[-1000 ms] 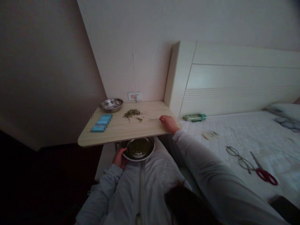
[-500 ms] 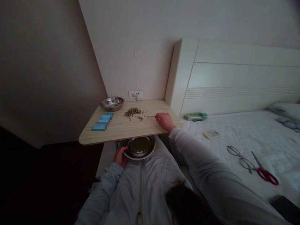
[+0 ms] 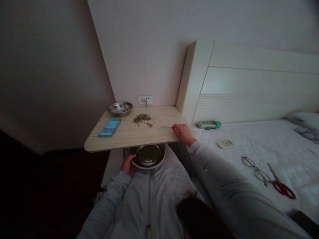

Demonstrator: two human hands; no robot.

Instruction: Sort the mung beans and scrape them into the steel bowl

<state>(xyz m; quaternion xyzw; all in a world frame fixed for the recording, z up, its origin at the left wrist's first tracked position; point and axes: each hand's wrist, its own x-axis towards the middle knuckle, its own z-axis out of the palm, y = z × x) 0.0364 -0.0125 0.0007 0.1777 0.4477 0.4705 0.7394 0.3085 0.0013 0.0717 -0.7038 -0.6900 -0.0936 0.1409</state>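
Observation:
My left hand (image 3: 129,165) is closed on the left rim of a metal bowl (image 3: 161,162), which rests on my lap under the table's front edge. Small green grains (image 3: 149,153), like mung beans, lie inside it. Over the right side of the wooden tabletop (image 3: 129,139), my right hand (image 3: 183,133) pinches a thin metal tool (image 3: 165,127) with a curved tip; I cannot make out its exact kind. Left of that tip lies a loose pile of green grains (image 3: 142,118), with a smaller cluster (image 3: 149,125) just in front of it.
A second metal bowl (image 3: 120,109) stands at the table's back left, behind a blurred blue phone-like object (image 3: 109,128). On the bed at right lie a green bottle (image 3: 208,124), a small pale box (image 3: 225,144), eyeglasses (image 3: 256,170) and red-handled scissors (image 3: 283,189). A wall socket (image 3: 145,100) is behind the table.
My right hand has moved right and slightly toward me with the thin tool, away from the small cluster of grains. The left hand and its bowl stay put.

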